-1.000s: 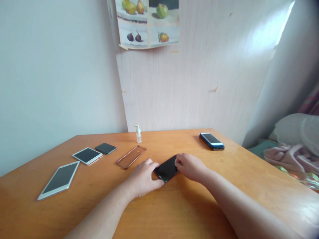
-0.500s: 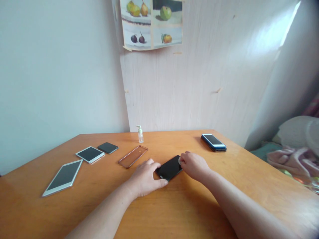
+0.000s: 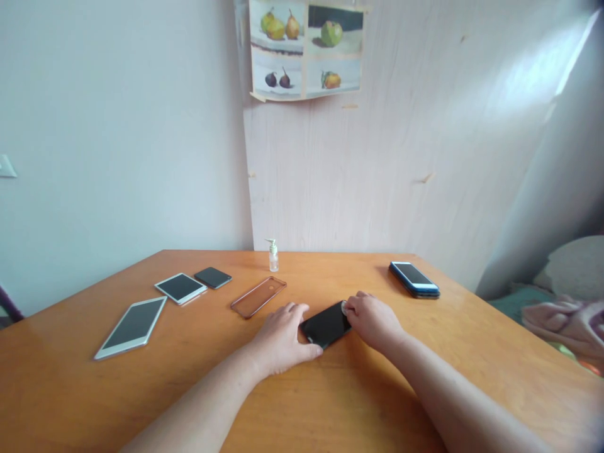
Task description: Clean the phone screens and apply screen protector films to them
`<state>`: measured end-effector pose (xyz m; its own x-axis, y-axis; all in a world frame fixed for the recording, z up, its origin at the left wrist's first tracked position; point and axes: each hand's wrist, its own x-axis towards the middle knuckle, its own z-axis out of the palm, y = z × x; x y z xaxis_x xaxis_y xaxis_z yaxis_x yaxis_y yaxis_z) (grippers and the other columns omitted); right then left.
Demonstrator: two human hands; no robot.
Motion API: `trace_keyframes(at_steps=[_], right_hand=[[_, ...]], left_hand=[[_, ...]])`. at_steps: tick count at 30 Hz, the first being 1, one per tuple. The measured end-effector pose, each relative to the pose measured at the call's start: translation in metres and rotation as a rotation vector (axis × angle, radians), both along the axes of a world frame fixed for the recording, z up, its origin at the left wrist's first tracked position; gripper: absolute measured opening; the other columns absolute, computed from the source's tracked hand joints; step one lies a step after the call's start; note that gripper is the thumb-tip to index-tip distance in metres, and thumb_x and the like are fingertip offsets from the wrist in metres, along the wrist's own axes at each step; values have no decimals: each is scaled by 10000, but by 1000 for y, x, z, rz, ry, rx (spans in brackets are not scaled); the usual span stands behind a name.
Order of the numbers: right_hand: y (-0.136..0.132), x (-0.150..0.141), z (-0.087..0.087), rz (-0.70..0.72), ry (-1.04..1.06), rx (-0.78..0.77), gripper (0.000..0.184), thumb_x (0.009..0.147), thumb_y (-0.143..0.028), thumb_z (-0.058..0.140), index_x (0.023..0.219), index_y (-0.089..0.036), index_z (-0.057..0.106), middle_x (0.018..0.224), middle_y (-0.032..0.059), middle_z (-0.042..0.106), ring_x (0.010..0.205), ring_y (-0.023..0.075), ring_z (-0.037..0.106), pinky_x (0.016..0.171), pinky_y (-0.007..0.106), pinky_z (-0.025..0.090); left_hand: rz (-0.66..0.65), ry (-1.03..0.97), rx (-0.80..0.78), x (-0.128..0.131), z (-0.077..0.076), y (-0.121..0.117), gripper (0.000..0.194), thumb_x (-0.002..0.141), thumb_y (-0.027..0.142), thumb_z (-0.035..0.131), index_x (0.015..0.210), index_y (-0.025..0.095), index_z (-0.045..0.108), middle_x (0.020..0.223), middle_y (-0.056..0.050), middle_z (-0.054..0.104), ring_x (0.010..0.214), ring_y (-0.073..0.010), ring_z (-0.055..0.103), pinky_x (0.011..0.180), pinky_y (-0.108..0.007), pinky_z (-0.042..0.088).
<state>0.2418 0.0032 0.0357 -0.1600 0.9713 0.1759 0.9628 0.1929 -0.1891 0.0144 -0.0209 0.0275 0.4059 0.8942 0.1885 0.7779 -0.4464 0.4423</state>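
Note:
A black smartphone [image 3: 326, 325] lies face up on the wooden table [image 3: 292, 412], slanting away to the right. My left hand [image 3: 285, 336] holds its near left end, thumb along the near edge and fingers at the far edge. At the phone's far right end is my right hand [image 3: 374, 319], its fingers closed on a small white pad [image 3: 345, 308] pressed to the screen. Most of the pad is hidden by the fingers. Just beyond my left hand lies a clear phone case [image 3: 248, 306] with a pinkish rim.
A small pump bottle [image 3: 274, 258] stands at the back. To the left lie a white tablet [image 3: 132, 328], a smaller white tablet [image 3: 180, 288] and a dark flat device [image 3: 213, 277]. Stacked phones [image 3: 414, 280] rest at the back right. Fabric [image 3: 566, 321] is heaped beyond the right edge.
The view has swung a little left, so everything sits further right in the picture. Both hands stay on the phone, with the white pad still at its far right end.

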Motion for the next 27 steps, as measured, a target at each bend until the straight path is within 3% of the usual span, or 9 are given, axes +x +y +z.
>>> trace_keyframes(at_steps=[5,7,9,12,17,22,27], right_hand=[[-24,-33,-2,409,61,32,277,942,-275,440,1010,-291,708,982,37,657,953,179,544,834,271,354],[-30,-42,-2,474,44,34,278,951,-302,439,1057,-316,696,1031,29,664,980,187,534,862,292,341],[-27,-41,-1,398,6,29,296,964,-345,416,1083,-333,688,1068,32,665,1011,204,528,855,317,335],[-10,-22,1,145,-74,22,330,970,-378,384,1089,-339,689,1063,56,669,1029,241,526,806,345,335],[7,10,7,-114,-173,-20,304,906,-294,432,965,-268,729,996,106,679,1001,279,550,727,343,335],[0,14,10,-91,-187,-51,225,829,-233,475,824,-215,700,891,93,682,835,228,598,612,292,293],[6,16,0,-22,-55,-20,211,847,-244,468,879,-216,675,912,64,673,842,194,601,623,273,305]], left_hand=[[43,-48,-23,2,-5,1,879,632,443,742,1393,202,375,1328,-139,547,1207,-331,527,994,-401,416],[52,-65,-26,2,-5,0,918,628,432,742,1421,207,339,1373,-144,517,1226,-335,516,1004,-403,409],[61,-79,-34,2,-6,0,958,624,446,742,1444,205,309,1367,-144,522,1228,-332,515,1006,-400,408],[64,-78,-45,1,-7,1,994,617,476,745,1457,194,296,1311,-140,553,1200,-320,531,1005,-393,409],[39,-48,-40,0,-7,2,958,627,462,742,1445,194,324,1275,-129,564,1177,-305,537,1015,-388,392],[46,-45,-33,0,-5,1,948,614,475,756,1425,194,353,1237,-122,581,1174,-313,533,986,-380,405],[-7,23,-4,-1,1,0,577,648,487,723,1155,241,598,1115,-78,599,1050,-299,589,863,-350,462]])
